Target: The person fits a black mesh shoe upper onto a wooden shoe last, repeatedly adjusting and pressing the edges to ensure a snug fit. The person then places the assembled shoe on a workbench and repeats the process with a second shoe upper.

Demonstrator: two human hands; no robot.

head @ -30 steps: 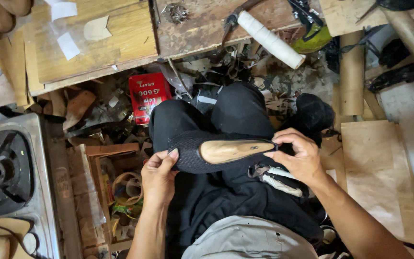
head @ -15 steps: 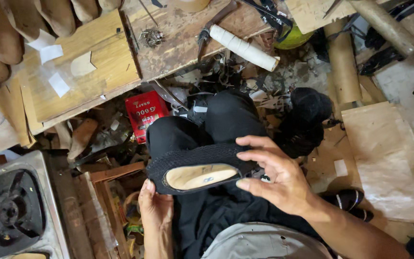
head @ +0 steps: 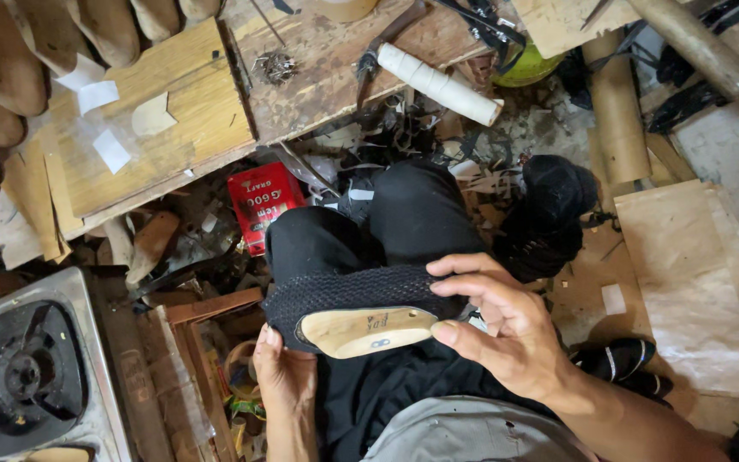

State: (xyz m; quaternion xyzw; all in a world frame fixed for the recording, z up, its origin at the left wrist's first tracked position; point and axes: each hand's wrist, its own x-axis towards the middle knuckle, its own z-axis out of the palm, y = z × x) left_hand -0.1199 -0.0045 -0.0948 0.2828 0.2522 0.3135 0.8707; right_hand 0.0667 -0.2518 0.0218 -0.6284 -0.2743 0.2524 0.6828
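under shoe (head: 361, 308), left hand (head: 284, 381) half-hidden

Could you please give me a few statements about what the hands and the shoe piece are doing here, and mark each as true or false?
1. Both hands are on the shoe last covered with black mesh. True.
2. The right hand grips the last at one end, its fingers curled over the mesh. True.
3. The left hand is resting on the gas stove. False: it supports the last's other end from below, apart from the stove.
4. The tan sole side of the last faces the camera. True.
5. The red tin sits on the person's lap. False: it lies on the cluttered floor beyond the knees.
6. The white roll is in the right hand. False: it lies on the wooden board.
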